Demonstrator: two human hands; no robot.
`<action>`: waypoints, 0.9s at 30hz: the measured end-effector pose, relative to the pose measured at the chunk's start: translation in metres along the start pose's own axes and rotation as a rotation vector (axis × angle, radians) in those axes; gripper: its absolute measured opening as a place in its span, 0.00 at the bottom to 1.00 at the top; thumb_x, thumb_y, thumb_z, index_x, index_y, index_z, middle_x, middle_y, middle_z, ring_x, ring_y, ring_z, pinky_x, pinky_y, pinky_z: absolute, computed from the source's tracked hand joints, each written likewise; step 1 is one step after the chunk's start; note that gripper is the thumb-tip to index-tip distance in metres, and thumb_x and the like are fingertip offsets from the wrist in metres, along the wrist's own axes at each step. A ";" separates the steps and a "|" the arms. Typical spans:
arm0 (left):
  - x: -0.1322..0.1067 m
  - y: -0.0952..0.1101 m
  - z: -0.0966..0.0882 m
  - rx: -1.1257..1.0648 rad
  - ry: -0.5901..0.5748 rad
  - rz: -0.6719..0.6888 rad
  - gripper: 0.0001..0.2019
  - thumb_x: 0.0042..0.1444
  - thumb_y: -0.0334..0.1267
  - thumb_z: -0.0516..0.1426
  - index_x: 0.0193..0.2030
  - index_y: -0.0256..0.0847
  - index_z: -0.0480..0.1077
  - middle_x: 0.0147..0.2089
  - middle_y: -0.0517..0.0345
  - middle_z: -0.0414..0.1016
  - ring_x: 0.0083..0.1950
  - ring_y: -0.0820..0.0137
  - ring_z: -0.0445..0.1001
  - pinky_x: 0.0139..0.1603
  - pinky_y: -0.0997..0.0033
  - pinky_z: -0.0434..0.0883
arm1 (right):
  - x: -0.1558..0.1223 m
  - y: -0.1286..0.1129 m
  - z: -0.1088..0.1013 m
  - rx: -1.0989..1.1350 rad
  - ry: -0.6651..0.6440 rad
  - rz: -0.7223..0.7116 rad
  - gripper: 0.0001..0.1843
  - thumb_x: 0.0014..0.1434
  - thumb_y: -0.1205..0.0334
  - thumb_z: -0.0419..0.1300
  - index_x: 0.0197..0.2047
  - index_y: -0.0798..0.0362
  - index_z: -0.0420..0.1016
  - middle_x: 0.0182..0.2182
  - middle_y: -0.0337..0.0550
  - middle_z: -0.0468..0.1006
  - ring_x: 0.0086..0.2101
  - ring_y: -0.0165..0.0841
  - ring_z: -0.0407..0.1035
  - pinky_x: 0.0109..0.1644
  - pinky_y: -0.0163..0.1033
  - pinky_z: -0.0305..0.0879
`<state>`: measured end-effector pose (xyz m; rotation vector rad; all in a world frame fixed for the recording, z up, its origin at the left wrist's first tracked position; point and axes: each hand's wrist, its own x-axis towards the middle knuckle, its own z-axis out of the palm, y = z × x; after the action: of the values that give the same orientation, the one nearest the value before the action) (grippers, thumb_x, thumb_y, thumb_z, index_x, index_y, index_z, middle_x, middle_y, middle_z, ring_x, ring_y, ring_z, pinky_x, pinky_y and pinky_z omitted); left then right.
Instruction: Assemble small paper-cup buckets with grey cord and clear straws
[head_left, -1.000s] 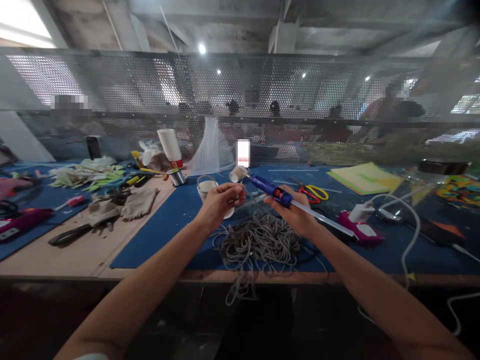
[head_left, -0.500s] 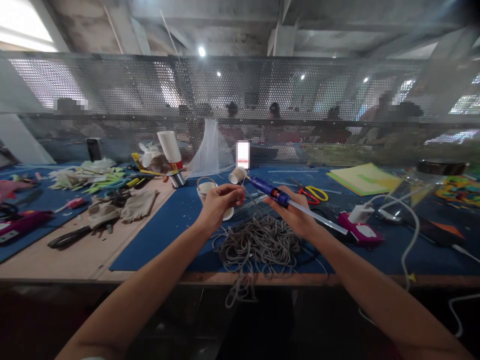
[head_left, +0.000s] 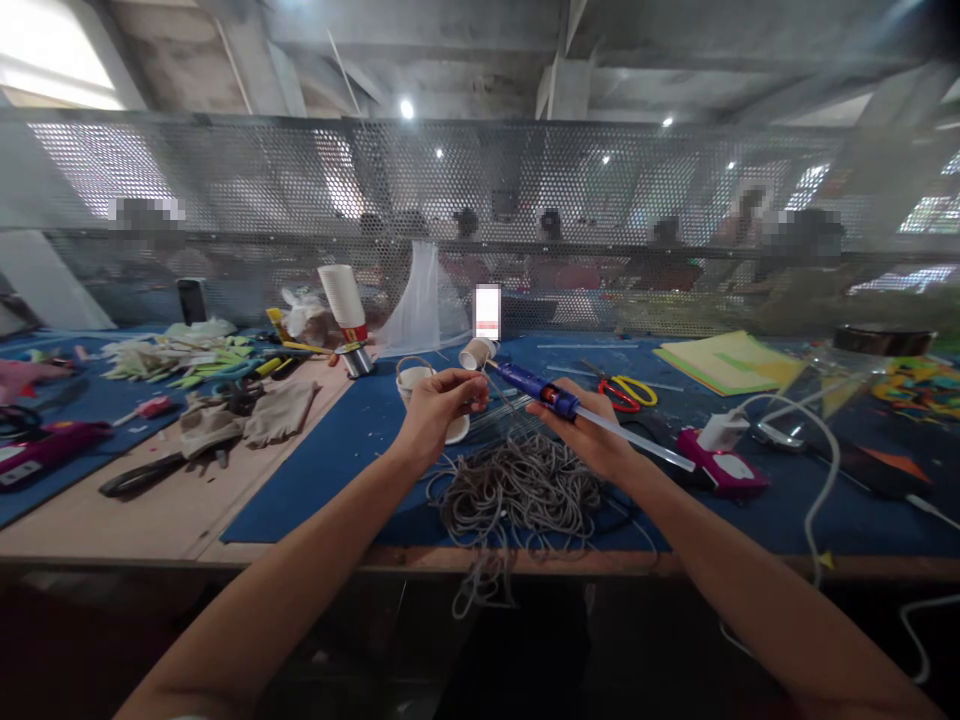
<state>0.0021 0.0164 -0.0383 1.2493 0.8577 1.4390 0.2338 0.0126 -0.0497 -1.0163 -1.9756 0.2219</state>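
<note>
My right hand (head_left: pixel 574 425) is wrapped round a blue hot glue gun (head_left: pixel 534 384), and a long clear glue stick (head_left: pixel 637 442) juts from its back end. The gun's nozzle points left, close to the fingertips of my left hand (head_left: pixel 450 402). Those fingers are pinched together; whatever they hold is too small to make out. Behind the left hand stands a white paper cup (head_left: pixel 414 377) with a loop handle. Another cup (head_left: pixel 474 353) lies on its side just beyond the nozzle. Below both hands is a tangled heap of grey cord (head_left: pixel 521 490), partly hanging over the table edge.
A stack of paper cups (head_left: pixel 341 300) leans at the back left. Work gloves (head_left: pixel 277 412) lie on the left. Red-and-yellow scissors (head_left: pixel 628 392), coloured sheets (head_left: pixel 724 365) and a magenta power strip (head_left: pixel 724 468) with a white plug are on the right. Perforated metal (head_left: pixel 510 180) closes off the back.
The glue gun's nozzle has dipped slightly down and left, nearer to my left fingertips. My left hand has barely moved, and the view has shifted a little.
</note>
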 end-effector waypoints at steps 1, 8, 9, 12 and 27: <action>0.000 0.000 0.000 -0.004 -0.002 0.001 0.11 0.48 0.42 0.68 0.34 0.36 0.77 0.32 0.56 0.77 0.32 0.72 0.73 0.38 0.70 0.71 | 0.000 0.000 0.000 0.010 -0.002 -0.002 0.17 0.61 0.42 0.59 0.39 0.47 0.71 0.25 0.37 0.73 0.25 0.33 0.67 0.30 0.36 0.58; 0.000 0.001 0.000 -0.013 -0.022 0.005 0.11 0.48 0.42 0.68 0.33 0.36 0.77 0.32 0.56 0.76 0.31 0.73 0.73 0.36 0.71 0.70 | 0.000 0.001 0.000 0.019 -0.017 -0.008 0.16 0.61 0.42 0.59 0.39 0.47 0.70 0.24 0.36 0.73 0.25 0.32 0.67 0.30 0.36 0.58; 0.000 0.001 0.000 -0.015 -0.027 0.006 0.11 0.48 0.42 0.68 0.34 0.36 0.77 0.32 0.56 0.76 0.32 0.73 0.73 0.36 0.71 0.70 | 0.000 0.001 0.001 0.014 -0.021 -0.011 0.16 0.61 0.42 0.59 0.38 0.47 0.69 0.25 0.36 0.72 0.25 0.32 0.67 0.30 0.36 0.58; 0.000 0.000 0.000 -0.020 -0.024 0.006 0.11 0.48 0.42 0.68 0.34 0.36 0.77 0.31 0.57 0.76 0.31 0.73 0.73 0.36 0.71 0.70 | -0.001 0.003 0.001 0.010 -0.033 -0.019 0.16 0.61 0.42 0.59 0.39 0.47 0.69 0.25 0.36 0.72 0.25 0.32 0.66 0.31 0.36 0.58; 0.001 0.001 0.001 -0.026 0.023 -0.010 0.14 0.46 0.43 0.69 0.34 0.35 0.77 0.30 0.56 0.76 0.31 0.73 0.73 0.36 0.72 0.70 | -0.001 0.004 0.004 -0.030 -0.018 -0.018 0.18 0.62 0.41 0.58 0.38 0.48 0.69 0.23 0.35 0.70 0.24 0.30 0.65 0.29 0.35 0.57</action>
<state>0.0033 0.0166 -0.0370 1.2100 0.8570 1.4546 0.2336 0.0152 -0.0549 -1.0180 -2.0095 0.1926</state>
